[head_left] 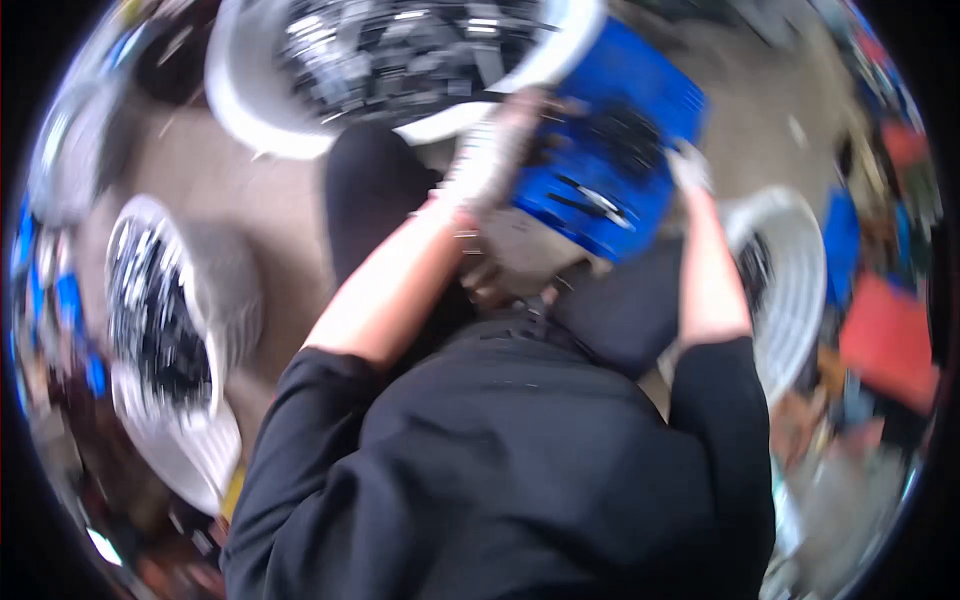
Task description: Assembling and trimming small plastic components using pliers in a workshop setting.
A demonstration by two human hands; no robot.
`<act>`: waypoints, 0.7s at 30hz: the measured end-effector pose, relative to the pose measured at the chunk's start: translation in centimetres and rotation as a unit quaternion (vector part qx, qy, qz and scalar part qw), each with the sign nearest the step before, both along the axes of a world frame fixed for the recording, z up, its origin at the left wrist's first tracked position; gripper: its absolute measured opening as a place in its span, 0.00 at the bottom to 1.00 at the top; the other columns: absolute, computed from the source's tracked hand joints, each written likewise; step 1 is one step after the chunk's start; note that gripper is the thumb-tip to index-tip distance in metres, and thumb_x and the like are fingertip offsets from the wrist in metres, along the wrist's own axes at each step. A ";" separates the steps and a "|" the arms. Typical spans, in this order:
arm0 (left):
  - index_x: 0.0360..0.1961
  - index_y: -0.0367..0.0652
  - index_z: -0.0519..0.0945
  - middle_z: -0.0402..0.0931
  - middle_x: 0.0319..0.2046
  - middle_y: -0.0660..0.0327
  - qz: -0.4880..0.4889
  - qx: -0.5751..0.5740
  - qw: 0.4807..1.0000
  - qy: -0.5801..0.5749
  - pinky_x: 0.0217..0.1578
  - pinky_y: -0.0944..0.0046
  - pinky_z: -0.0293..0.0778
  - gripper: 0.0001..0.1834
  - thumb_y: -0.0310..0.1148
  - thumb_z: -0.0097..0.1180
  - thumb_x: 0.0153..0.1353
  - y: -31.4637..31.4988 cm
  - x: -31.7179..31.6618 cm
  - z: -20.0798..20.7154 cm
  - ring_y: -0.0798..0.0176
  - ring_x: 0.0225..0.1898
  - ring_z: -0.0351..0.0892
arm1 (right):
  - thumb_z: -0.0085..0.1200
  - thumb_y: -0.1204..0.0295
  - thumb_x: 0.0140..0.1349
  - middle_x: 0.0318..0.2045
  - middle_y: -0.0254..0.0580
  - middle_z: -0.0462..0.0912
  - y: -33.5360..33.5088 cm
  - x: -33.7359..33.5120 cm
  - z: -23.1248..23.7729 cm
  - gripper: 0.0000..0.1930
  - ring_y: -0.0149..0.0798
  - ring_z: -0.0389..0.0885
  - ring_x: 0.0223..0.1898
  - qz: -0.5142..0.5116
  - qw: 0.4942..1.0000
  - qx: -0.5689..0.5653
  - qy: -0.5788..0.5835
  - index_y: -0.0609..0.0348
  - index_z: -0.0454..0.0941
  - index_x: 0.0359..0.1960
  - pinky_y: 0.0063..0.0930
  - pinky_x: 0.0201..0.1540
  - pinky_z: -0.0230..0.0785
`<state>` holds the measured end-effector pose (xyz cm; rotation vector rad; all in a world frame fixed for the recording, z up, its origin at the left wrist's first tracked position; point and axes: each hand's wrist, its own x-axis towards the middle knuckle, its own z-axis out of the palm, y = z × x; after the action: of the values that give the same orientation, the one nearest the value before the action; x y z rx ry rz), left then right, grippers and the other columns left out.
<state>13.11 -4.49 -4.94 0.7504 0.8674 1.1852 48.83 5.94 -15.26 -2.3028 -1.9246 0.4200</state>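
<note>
A blue plastic surface (553, 203), perhaps an upturned crate, lies in front of my knees. On it are a heap of black pieces (625, 138) and a few loose black and silvery strips (598, 202). My left hand (492, 158), in a pale glove, is at its left side, beside the rim of a large white tub (245, 115). Motion smears its fingers, and a dark shape near the fingertips cannot be made out. My right hand (690, 168), also pale-gloved, is at the blue surface's right edge; its blurred fingers do not show whether they grip it.
The large tub holds many black and grey pieces (400, 55). To my left stands a white basket (228, 290) of dark strips, with another pale container (180, 440) nearer. A ribbed white basket (800, 290) is by my right forearm. A red object (888, 340) lies among clutter farther right.
</note>
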 end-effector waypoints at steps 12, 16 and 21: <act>0.39 0.42 0.76 0.80 0.25 0.57 0.162 -0.168 0.970 -0.070 0.11 0.62 0.73 0.14 0.39 0.45 0.60 -1.6 0.3 0.2 0.60 0.15 0.78 | 0.55 0.59 0.60 0.37 0.34 0.77 6.0 4.6 -2.0 0.19 0.30 0.73 0.35 -0.009 0.934 -0.210 0.288 0.52 0.74 0.49 0.25 0.36 0.65; 0.47 0.41 0.74 0.79 0.33 0.50 0.130 -0.177 0.962 -0.162 0.27 0.52 0.81 0.18 0.38 0.48 0.58 -2.3 -0.4 1.3 0.47 0.28 0.83 | 0.51 0.57 0.61 0.37 0.36 0.79 7.1 2.8 -0.6 0.18 0.34 0.75 0.30 0.002 0.958 -0.202 0.202 0.51 0.76 0.48 0.27 0.33 0.67; 0.42 0.38 0.76 0.80 0.32 0.53 0.135 -0.179 0.966 -0.132 0.22 0.54 0.81 0.17 0.37 0.52 0.55 -3.8 -0.4 4.9 0.51 0.28 0.83 | 0.50 0.56 0.62 0.38 0.38 0.80 6.0 -2.0 -0.5 0.18 0.37 0.75 0.31 0.018 0.965 -0.172 0.198 0.53 0.76 0.47 0.31 0.34 0.68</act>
<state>12.76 -8.29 -0.04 0.1770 0.9444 1.2851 46.80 11.97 -15.81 -2.1441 -1.8022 1.2017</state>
